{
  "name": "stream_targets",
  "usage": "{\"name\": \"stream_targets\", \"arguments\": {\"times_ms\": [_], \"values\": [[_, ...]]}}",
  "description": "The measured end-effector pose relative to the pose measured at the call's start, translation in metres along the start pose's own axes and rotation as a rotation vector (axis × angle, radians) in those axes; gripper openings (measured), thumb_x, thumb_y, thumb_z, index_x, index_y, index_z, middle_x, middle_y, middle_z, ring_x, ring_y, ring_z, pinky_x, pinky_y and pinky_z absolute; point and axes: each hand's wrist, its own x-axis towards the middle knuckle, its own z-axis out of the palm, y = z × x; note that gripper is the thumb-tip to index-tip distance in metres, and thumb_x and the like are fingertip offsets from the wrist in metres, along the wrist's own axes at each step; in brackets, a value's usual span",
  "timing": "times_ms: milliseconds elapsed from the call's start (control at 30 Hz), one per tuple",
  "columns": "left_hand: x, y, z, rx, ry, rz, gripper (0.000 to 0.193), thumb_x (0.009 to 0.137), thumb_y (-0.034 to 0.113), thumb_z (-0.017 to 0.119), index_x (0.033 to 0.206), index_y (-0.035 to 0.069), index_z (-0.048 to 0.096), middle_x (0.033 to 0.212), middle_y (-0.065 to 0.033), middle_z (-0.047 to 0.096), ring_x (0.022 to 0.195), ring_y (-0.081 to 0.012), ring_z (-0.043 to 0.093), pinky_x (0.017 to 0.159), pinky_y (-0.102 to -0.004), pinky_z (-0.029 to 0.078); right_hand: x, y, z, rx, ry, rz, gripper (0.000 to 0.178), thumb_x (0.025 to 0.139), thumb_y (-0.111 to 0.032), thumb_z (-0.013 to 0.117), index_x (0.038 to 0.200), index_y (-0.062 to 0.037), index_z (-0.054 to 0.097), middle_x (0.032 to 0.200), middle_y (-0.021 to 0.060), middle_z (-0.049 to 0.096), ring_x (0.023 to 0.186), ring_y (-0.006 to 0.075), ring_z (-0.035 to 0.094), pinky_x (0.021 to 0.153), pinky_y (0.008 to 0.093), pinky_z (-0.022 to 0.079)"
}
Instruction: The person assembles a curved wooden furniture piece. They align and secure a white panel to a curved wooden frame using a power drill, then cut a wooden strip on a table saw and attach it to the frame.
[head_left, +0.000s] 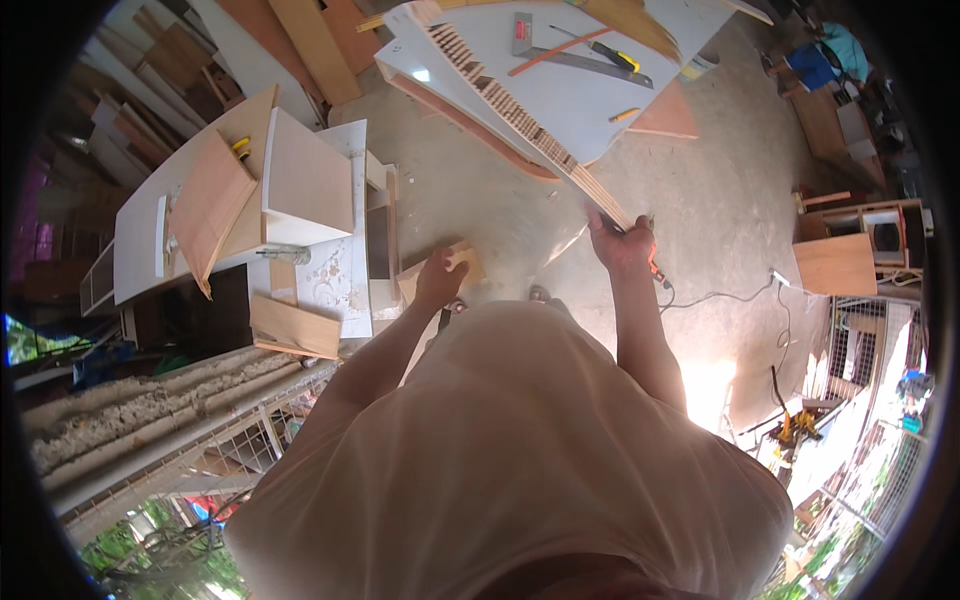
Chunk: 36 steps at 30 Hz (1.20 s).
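Note:
My right hand [622, 243] is closed around the near end of a long plywood strip [520, 122]. The strip slants up and to the left over the table, and its side shows a row of stepped, layered edges. Just beside that hand is an orange power tool [655, 268], partly hidden, with a black cord trailing right. My left hand [438, 280] hangs lower, its fingers closed on a small pale wooden board [466, 260]. Most of that board's far side shows past the fingers.
On the grey-topped table [480, 45] lie a framing square [590, 66], a yellow-black utility knife [622, 62], a reddish stick [558, 52] and a pencil [625, 115]. Cabinet panels [310, 180] stand left. A loose board [295, 326] lies near the ledge. A person [840, 58] is far right.

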Motion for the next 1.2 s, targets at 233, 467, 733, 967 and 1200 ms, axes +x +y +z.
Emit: {"name": "stream_targets", "arguments": {"times_ms": [233, 467, 733, 967, 1200], "values": [[-0.006, 0.184, -0.071, -1.072, -0.197, 0.472, 0.086, 0.084, 0.019, 0.074, 0.146, 0.011, 0.015, 0.136, -0.0188, 0.046, 0.095, -0.0157, 0.057, 0.070, -0.0316, 0.053, -0.008, 0.058, -0.010, -0.056, -0.062, -0.005, 0.074, 0.103, -0.054, 0.019, 0.153, -0.0015, 0.005, 0.156, 0.0231, 0.018, 0.144, 0.0415, 0.025, 0.112, 0.0607, 0.032], [0.002, 0.209, -0.067, -1.314, 0.129, 0.304, 0.058, 0.086, 0.013, 0.069, 0.127, 0.009, 0.028, 0.118, -0.0112, 0.051, 0.093, -0.0166, 0.059, 0.065, -0.0308, 0.054, -0.051, 0.096, -0.019, -0.873, -0.214, -0.022, 0.110, 0.088, -0.075, 0.045, 0.155, -0.0035, -0.004, 0.158, 0.0233, 0.016, 0.148, 0.0390, 0.014, 0.116, 0.0592, -0.004], [0.005, 0.239, -0.068, -1.165, 0.230, 0.232, 0.056, 0.081, 0.011, 0.072, 0.122, 0.002, 0.035, 0.110, -0.0116, 0.054, 0.093, -0.0171, 0.059, 0.065, -0.0294, 0.052, -0.004, 0.063, -0.049, -2.006, -0.408, -0.482, 0.034, 0.096, -0.035, 0.058, 0.092, -0.0015, 0.063, 0.075, 0.0165, 0.067, 0.080, 0.0321, 0.069, 0.071, 0.0434, 0.050], [0.030, 0.231, -0.096, -1.025, 0.347, 0.255, 0.058, 0.079, 0.007, 0.075, 0.120, -0.007, 0.037, 0.114, -0.0173, 0.055, 0.103, -0.0222, 0.059, 0.088, -0.0337, 0.049, 0.000, -0.116, -0.240, -2.594, 0.252, -0.345, 0.025, 0.094, -0.029, 0.054, 0.098, -0.0073, 0.065, 0.098, 0.0192, 0.069, 0.094, 0.0395, 0.066, 0.077, 0.0486, 0.053], [0.031, 0.204, -0.122, -0.673, 0.501, 0.230, 0.063, 0.076, 0.022, 0.079, 0.117, -0.007, 0.041, 0.106, -0.0184, 0.061, 0.097, -0.0236, 0.062, 0.083, -0.0357, 0.051, -0.090, -0.304, -0.392, -2.352, 1.019, 0.163, 0.029, 0.093, -0.031, 0.058, 0.101, -0.0053, 0.067, 0.105, 0.0172, 0.070, 0.099, 0.0352, 0.067, 0.082, 0.0461, 0.054]]}}
